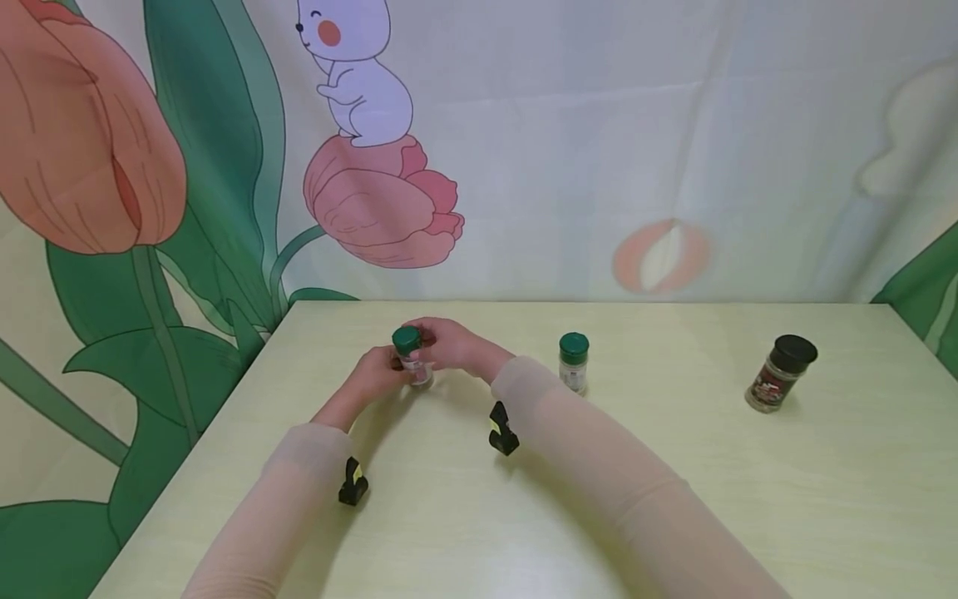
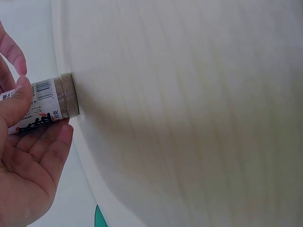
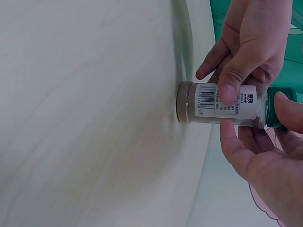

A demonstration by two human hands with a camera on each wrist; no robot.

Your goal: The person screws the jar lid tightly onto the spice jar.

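A clear spice jar [image 1: 417, 372] with a green cap [image 1: 407, 339] and a white printed label [image 3: 222, 100] is between both hands near the table's far left part. My left hand [image 1: 377, 374] grips the jar's body, its thumb over the label in the right wrist view. Higher up, my right hand [image 1: 452, 343] holds the jar by the cap, the thumb against the cap's side and a finger touching the label. The jar's grey-brown contents show at its base [image 2: 68, 95]. Whether that base touches the table cannot be told.
A second green-capped spice jar [image 1: 573, 364] stands just beyond my right forearm. Farther right is a spice jar with a black cap [image 1: 781, 373] and a dark label. The pale table [image 1: 674, 449] ends at a printed curtain [image 1: 554, 166] behind.
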